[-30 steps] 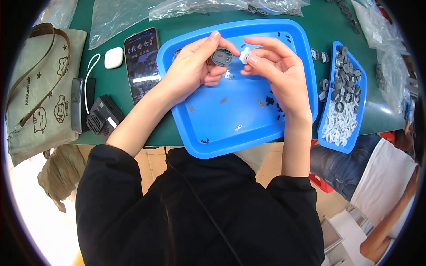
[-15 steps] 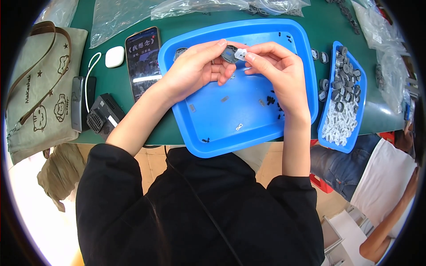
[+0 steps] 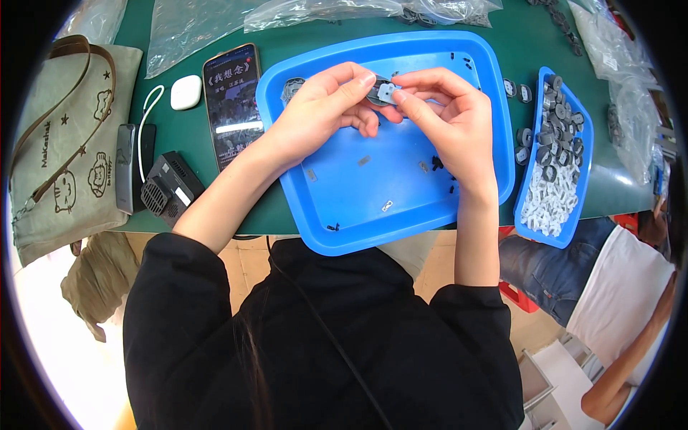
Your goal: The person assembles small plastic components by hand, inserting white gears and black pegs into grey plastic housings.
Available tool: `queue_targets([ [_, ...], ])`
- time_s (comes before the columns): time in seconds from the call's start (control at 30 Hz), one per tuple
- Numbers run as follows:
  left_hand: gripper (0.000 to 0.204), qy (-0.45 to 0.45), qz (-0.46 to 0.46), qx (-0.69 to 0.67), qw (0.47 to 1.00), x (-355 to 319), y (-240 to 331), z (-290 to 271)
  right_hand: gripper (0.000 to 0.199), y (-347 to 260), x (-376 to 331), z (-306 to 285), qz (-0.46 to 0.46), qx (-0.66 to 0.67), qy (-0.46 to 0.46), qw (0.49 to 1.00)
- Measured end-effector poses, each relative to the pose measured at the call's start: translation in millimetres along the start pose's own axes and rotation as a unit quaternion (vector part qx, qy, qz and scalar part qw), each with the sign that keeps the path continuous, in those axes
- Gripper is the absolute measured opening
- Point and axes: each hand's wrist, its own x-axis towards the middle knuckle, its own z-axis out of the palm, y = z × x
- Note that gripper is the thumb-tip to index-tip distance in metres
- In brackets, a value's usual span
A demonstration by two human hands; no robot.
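Note:
Over the far part of a blue tray (image 3: 326, 240) my two hands meet. My left hand (image 3: 333, 100) is closed on a dark grey oval plastic housing (image 3: 375, 92), mostly covered by the fingers. My right hand (image 3: 448, 115) pinches a small white plastic piece (image 3: 387, 92) between thumb and fingertips; it lies against the housing's face. Whether it sits fully inside, I cannot tell. Below the hands, tiny black parts (image 3: 437, 163) and a few small flat metal plates (image 3: 387, 206) are scattered in the tray. Another round grey part (image 3: 292, 87) rests in its far left corner.
A narrow blue tray (image 3: 548, 239) at the right holds dark rings and white pieces. Several dark housings (image 3: 524, 136) lie between the trays. A phone (image 3: 233, 100), white case (image 3: 185, 92), black device (image 3: 170, 188) and canvas bag (image 3: 79, 150) are at left. Another person (image 3: 616, 287) is at right.
My right hand has brought the white piece leftward onto the dark housing, where before it was held at the housing's edge. My left hand has turned slightly, its fingers shifting around the housing.

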Motion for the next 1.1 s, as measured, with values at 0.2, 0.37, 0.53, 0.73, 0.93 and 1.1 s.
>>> queue_targets([
  [0.2,0.025,0.053,0.044,0.047,0.997,-1,1,3,0.025,7,-1,3,-0.072,-0.075,0.007,0.995],
  [0.37,0.023,0.117,0.093,0.113,0.982,0,0,3,0.026,2,0,6,-0.085,-0.150,0.015,0.985],
  [0.53,0.028,0.103,0.042,0.025,0.994,1,2,-1,0.024,0,-1,4,-0.058,-0.163,0.033,0.984],
  [0.73,0.038,0.040,0.016,-0.118,0.992,1,8,-4,0.022,5,0,-1,-0.056,-0.115,0.048,0.991],
  [0.93,0.041,0.031,0.008,-0.125,0.992,-2,11,0,0.016,2,1,-2,-0.064,0.016,0.081,0.995],
  [1.1,0.042,-0.033,-0.007,-0.101,0.994,0,10,-2,0.015,1,1,-3,-0.099,0.027,0.076,0.992],
])
